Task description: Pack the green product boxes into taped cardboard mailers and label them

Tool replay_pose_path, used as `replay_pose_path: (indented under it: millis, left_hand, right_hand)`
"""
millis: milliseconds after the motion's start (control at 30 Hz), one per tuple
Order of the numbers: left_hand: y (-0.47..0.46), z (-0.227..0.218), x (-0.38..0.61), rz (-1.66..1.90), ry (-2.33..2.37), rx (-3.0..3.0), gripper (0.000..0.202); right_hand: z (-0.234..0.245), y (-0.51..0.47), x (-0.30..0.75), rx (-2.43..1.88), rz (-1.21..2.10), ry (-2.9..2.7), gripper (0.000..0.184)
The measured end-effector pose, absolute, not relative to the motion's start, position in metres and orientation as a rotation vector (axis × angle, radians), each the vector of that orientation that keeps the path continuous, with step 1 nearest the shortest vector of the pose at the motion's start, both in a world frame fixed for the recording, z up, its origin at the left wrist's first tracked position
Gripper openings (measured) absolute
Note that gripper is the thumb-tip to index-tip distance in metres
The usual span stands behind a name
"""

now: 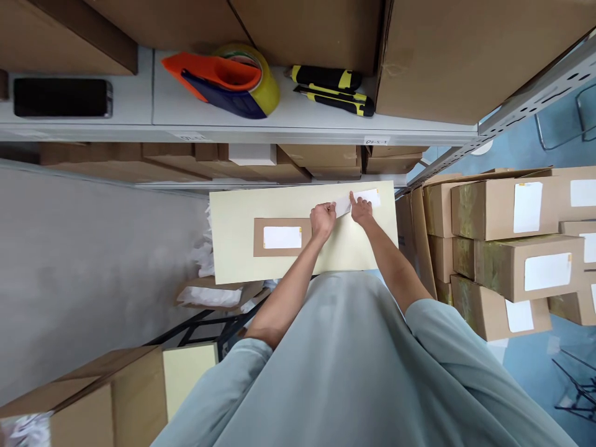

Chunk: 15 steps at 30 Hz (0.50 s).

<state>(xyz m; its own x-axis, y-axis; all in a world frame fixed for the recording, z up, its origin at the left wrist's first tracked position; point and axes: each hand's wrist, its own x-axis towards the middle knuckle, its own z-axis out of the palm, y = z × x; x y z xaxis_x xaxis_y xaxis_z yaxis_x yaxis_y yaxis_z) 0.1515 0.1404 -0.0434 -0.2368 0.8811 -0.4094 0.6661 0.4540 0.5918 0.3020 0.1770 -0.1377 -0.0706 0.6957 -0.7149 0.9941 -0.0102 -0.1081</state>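
Note:
A cream-coloured board (233, 236) lies in front of me like a worktop. On it rests a small brown cardboard box (259, 237) bearing a white label (282, 237). My left hand (323, 220), to the right of this box, is closed in a pinch on the near end of a white label strip (343, 205). The strip runs to the right across the board. My right hand (361, 210) presses its outstretched index finger on the strip, the other fingers loosely bent. Beyond that finger lies the strip's far part, flat on the board.
On the shelf above sit a tape dispenser (228, 81), two utility knives (333, 90) and a dark phone (63, 97). Labelled cartons (503, 208) are stacked at right. An open carton (116, 397) stands lower left, and a metal shelf post (535, 93) rises at upper right.

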Motion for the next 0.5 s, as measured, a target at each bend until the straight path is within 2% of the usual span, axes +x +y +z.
replay_pose_path:
  millis: [133, 300, 367, 433, 500]
  left_hand:
    - [0.123, -0.021, 0.132, 0.597, 1.915, 1.082, 0.055]
    - [0.089, 0.013, 0.084, 0.927, 1.624, 0.585, 0.042]
    - [0.071, 0.029, 0.060, 1.008, 1.536, 0.465, 0.046]
    - [0.055, 0.046, 0.037, 1.073, 1.467, 0.408, 0.050]
    - [0.040, 0.060, 0.015, 1.112, 1.414, 0.383, 0.051]
  right_hand:
    - [-0.136, 0.176, 0.305, 1.744, -0.875, 1.818, 0.091]
    - [-0.126, 0.175, 0.312, 1.804, -0.940, 1.838, 0.084]
    - [-0.116, 0.173, 0.315, 1.871, -0.995, 1.841, 0.082]
    - [-0.102, 0.165, 0.315, 1.994, -1.105, 1.836, 0.081]
    - [-0.082, 0.147, 0.309, 2.166, -1.319, 1.846, 0.070]
